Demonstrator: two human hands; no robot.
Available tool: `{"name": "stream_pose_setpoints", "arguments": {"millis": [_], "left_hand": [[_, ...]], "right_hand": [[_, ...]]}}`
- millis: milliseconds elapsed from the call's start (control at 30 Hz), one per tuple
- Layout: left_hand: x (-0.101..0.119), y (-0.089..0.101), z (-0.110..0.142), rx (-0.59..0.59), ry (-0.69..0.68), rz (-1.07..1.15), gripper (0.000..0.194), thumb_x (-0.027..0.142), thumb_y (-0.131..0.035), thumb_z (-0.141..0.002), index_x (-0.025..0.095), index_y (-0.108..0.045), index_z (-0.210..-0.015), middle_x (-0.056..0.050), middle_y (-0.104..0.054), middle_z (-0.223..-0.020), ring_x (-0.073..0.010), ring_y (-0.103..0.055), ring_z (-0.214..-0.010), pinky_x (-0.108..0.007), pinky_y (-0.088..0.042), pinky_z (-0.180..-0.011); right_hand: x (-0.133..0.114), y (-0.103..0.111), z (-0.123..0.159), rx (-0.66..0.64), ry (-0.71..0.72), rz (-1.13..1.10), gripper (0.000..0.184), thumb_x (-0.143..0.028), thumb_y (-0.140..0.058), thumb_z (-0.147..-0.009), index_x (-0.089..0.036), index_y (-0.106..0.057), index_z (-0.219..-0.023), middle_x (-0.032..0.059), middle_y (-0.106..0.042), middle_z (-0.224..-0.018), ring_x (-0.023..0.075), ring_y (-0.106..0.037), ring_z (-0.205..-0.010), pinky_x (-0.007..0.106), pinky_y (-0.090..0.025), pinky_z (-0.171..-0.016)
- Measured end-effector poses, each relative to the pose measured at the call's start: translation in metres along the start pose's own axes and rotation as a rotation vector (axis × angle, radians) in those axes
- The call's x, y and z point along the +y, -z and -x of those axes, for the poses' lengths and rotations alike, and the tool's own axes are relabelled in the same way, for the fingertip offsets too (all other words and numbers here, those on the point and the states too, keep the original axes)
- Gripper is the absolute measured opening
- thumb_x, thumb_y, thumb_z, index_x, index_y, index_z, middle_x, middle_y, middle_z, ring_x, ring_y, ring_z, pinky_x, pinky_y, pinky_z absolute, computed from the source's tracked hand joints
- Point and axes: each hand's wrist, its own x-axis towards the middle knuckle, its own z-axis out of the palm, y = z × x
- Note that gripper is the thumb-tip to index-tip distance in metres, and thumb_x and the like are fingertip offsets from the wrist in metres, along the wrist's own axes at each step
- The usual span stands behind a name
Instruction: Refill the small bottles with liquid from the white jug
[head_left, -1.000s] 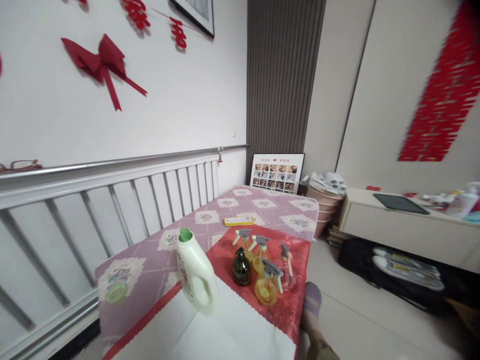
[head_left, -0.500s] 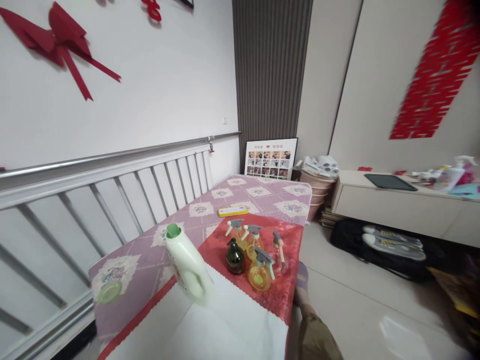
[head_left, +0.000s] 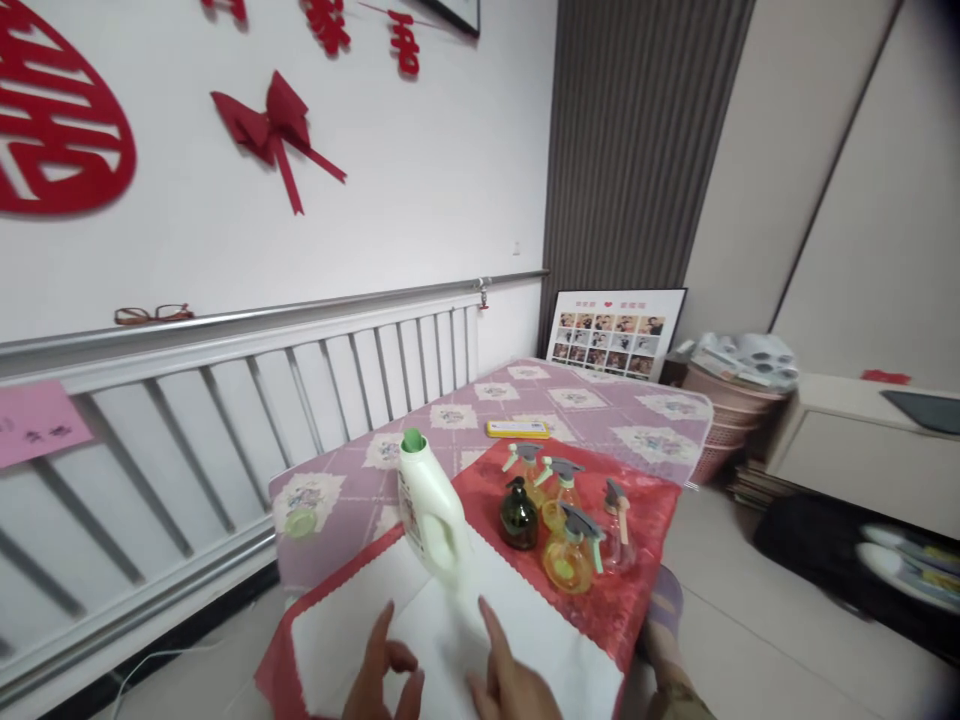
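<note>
Vs the earlier frames: both hands are now in at bottom center, and the view has shifted, so the table items sit further right. Pink paper (head_left: 41,425) at left edge and round red cutout (head_left: 64,110) at upper left are now in frame; long red wall hanging at right is gone from view. Glasses (head_left: 154,315), out of frame a half second ago, are back at left.

Hands, 2: left hand (head_left: 382,675) empty, index finger extended, thumb and other fingers bent; right hand (head_left: 514,680) empty, index extended, others partly curled. Both over white sheet (head_left: 345,625), near the jug, contact with sheet can't tell.

Counts: 1 pale green jug (head_left: 431,510), uncapped, center of frame, just above the hands, base blurred. 4 spray bottles (head_left: 568,565) right of center on red cloth (head_left: 645,490), grey heads. 1 dark green pump bottle (head_left: 519,520) beside them, to their left. 1 green cap (head_left: 300,523) left of jug, on purple tablecloth (head_left: 574,385). 1 yellow case (head_left: 517,430) above the bottles. 1 red bow (head_left: 274,125), upper left wall.
</note>
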Motion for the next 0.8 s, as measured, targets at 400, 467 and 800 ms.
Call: {"name": "stream_pose_setpoints", "arguments": {"millis": [400, 467, 800], "left_hand": [[0.141, 0.105, -0.095, 0.289, -0.087, -0.222, 0.074, 0.021, -0.041, -0.086, 0.007, 0.001, -0.145, 0.009, -0.044, -0.053, -0.0137, -0.048, -0.055, -0.022, -0.031, -0.055], [0.139, 0.100, -0.095, 0.262, -0.096, -0.205, 0.074, 0.022, -0.041, -0.086, 0.008, 0.001, -0.145, 0.008, -0.046, -0.055, -0.0136, -0.050, -0.055, -0.022, -0.033, -0.055], [-0.040, -0.043, -0.008, -0.086, -0.322, -0.287, 0.043, 0.022, -0.051, -0.075, 0.017, -0.061, -0.117, -0.009, -0.070, -0.101, -0.0196, -0.065, -0.095, -0.029, -0.051, -0.085]], "right_hand": [[-0.100, 0.084, -0.120, 0.275, 0.278, 0.426, 0.057, -0.018, -0.039, -0.087, -0.011, -0.031, -0.144, 0.0029, -0.067, -0.058, 0.0190, -0.061, -0.053, 0.025, -0.045, -0.051], [-0.103, 0.078, -0.112, 0.246, 0.268, 0.402, 0.057, -0.020, -0.040, -0.088, -0.010, -0.031, -0.143, 0.0031, -0.067, -0.058, 0.0192, -0.061, -0.052, 0.025, -0.046, -0.051], [0.068, 0.021, 0.004, 0.172, -0.088, 0.102, 0.027, -0.024, -0.051, -0.077, -0.019, -0.063, -0.100, 0.0086, -0.071, -0.089, 0.0235, -0.068, -0.084, 0.037, -0.055, -0.077]]}}
